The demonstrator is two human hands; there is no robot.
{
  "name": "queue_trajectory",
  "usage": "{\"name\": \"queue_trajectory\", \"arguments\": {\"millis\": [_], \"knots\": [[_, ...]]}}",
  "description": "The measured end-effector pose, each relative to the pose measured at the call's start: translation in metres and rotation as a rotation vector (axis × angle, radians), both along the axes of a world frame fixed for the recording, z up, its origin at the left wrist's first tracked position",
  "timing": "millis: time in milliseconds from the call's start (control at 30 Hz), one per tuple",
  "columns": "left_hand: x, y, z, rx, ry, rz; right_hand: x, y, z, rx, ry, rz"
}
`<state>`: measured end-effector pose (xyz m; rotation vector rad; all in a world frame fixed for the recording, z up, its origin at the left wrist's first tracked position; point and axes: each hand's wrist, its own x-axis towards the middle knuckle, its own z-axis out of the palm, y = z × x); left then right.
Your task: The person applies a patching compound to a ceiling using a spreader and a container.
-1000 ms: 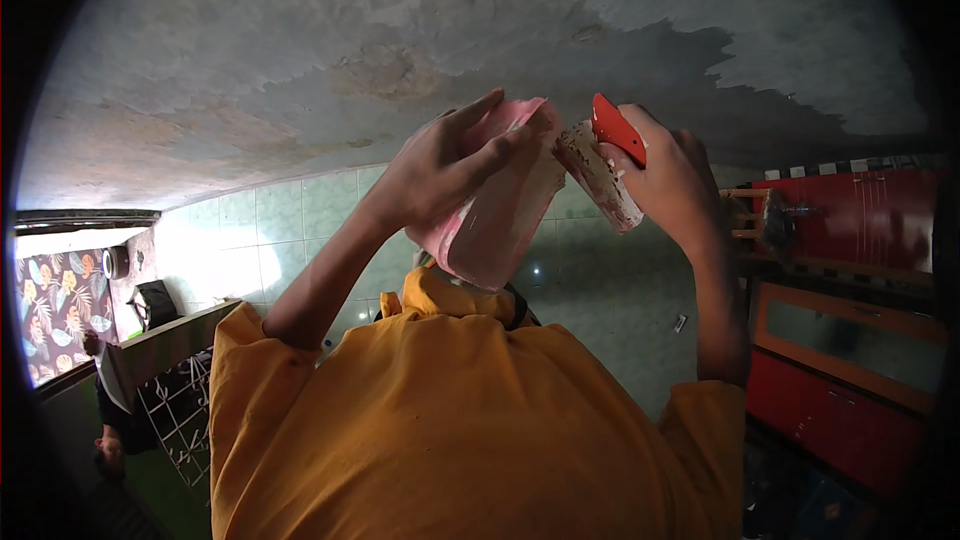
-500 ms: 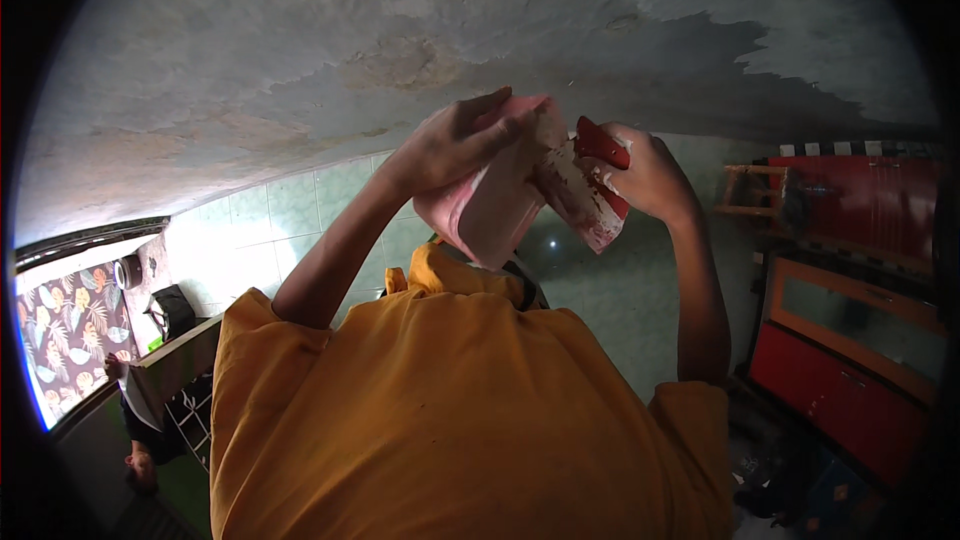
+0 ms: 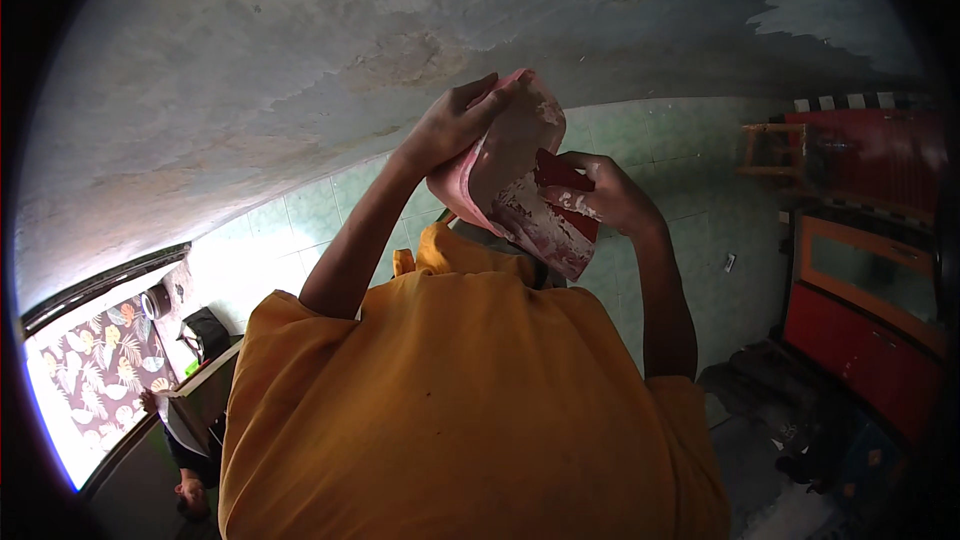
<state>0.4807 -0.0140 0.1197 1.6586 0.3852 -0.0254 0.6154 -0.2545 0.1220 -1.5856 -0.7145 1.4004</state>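
Note:
My left hand [image 3: 455, 130] is closed round the upper edge of a pink plastic container [image 3: 462, 190], held tilted in front of the wall. Grey-white paste smears cover its inner side. My right hand [image 3: 605, 195] grips a red scraper [image 3: 562, 175], its fingers spotted with white paste. The scraper lies against the container's smeared side, and its lower part is coated with flaky paste. I cannot see what is deeper in the container.
Ahead stands a wall [image 3: 300, 70] with grey, patchy plaster. Light green tiles [image 3: 690, 190] lie beyond my arms. To the right are a red cabinet [image 3: 850, 340] and a wooden stool [image 3: 772, 150]. At the lower left a person [image 3: 190, 470] is near a patterned curtain [image 3: 110, 360].
The scraper has moved left, from partly apart to overlapping the container's smeared side. My left hand and the container have risen slightly. The view has shifted a little.

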Motion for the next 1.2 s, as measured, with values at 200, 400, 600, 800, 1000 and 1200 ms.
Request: {"name": "queue_trajectory", "arguments": {"millis": [200,400,600,800,1000,1200], "knots": [[-0.012,-0.014,-0.017,0.013,-0.070,0.132,-0.001,-0.024,-0.037,-0.026,0.119,-0.048],[-0.021,-0.026,-0.031,-0.079,-0.048,0.323,-0.001,-0.049,-0.064,0.123,0.485,-0.171],[-0.026,-0.074,-0.030,-0.579,-0.217,0.549,0.028,-0.059,-0.075,0.481,0.618,-0.629],[-0.064,-0.127,-0.088,-0.711,-0.256,0.718,0.091,-0.021,-0.041,0.438,0.009,-0.776],[-0.088,-0.184,-0.091,-1.042,-0.200,0.757,0.147,0.055,-0.033,0.799,-1.124,-0.650],[-0.112,-0.208,-0.121,-0.833,-0.192,0.856,0.177,0.127,-0.137,0.756,-1.725,-0.516]]}}
